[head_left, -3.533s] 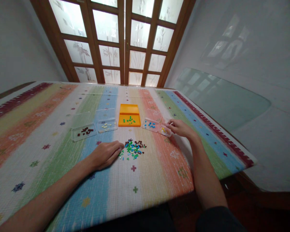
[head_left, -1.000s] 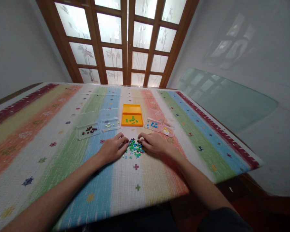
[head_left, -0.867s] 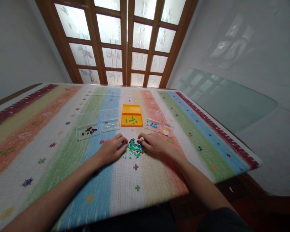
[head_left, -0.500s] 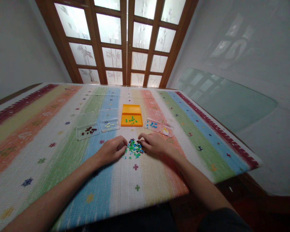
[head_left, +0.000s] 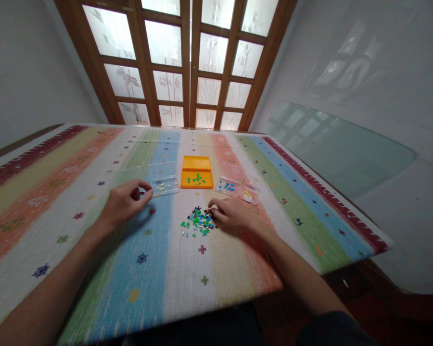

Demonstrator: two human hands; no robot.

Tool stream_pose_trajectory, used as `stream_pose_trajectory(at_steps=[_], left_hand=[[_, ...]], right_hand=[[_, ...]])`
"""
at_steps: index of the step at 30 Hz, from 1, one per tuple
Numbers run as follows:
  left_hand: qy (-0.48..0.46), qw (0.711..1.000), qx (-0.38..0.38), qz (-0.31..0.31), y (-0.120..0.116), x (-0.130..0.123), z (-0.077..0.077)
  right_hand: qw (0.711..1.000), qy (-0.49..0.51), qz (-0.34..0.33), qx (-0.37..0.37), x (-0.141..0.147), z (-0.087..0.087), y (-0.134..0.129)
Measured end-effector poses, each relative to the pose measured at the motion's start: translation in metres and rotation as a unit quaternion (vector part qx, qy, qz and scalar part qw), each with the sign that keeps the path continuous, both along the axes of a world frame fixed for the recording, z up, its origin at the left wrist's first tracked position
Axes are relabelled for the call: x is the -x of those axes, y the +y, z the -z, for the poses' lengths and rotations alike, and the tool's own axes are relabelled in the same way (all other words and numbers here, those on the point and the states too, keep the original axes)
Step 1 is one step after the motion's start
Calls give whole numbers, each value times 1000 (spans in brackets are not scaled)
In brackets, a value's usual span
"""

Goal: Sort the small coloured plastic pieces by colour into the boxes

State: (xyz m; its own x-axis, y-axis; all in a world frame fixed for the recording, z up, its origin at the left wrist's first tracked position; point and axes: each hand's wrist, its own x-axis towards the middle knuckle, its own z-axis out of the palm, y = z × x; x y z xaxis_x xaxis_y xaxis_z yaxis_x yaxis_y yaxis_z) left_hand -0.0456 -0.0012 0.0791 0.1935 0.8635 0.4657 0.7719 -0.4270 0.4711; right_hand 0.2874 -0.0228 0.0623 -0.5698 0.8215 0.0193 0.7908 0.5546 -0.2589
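A loose pile of small toy building bricks (head_left: pixel 201 221), mostly green and blue with some dark and pale ones, lies on the cloth. At its right edge rests my right hand (head_left: pixel 233 212), fingers curled at the dark bricks; what they grip, if anything, is too small to tell. Away to the left, my left hand (head_left: pixel 124 202) hovers over the clear box of brown bricks and hides most of it. Its thumb and forefinger are pinched together, and whatever is between them cannot be made out.
An open orange case (head_left: pixel 197 163) with green bricks stands behind the pile. To its left is a clear box of pale bricks (head_left: pixel 165 192). On its right are clear boxes with blue bricks (head_left: pixel 226 185) and yellow bricks (head_left: pixel 248 195). A striped tablecloth (head_left: pixel 180 274) covers the table.
My left hand has gone from the left side of the pile, leftward and away from me, to over the brown bricks' box. My right hand has barely moved.
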Motion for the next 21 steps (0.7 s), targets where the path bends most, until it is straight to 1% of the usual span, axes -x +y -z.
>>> stream_pose_trajectory(at_steps=[2,4,9,14,21], left_hand=[[9,999,3,-38,3,10,-4],[21,998,19,-63,5,17,-6],[52,992,39,-105,9,24,-4],[71,992,26,-103,16,27,5],[66,991,48,-108,21,32,12]], right_hand=[[1000,-7,1,-3,0,-2,0],[1000,-14,5,-7,0,-4,-1],[1000,-17,7,-6,-3,-9,0],[1000,-12,17,-10,-4,-6,1],[1000,-2,23,-20,-5,-5,2]])
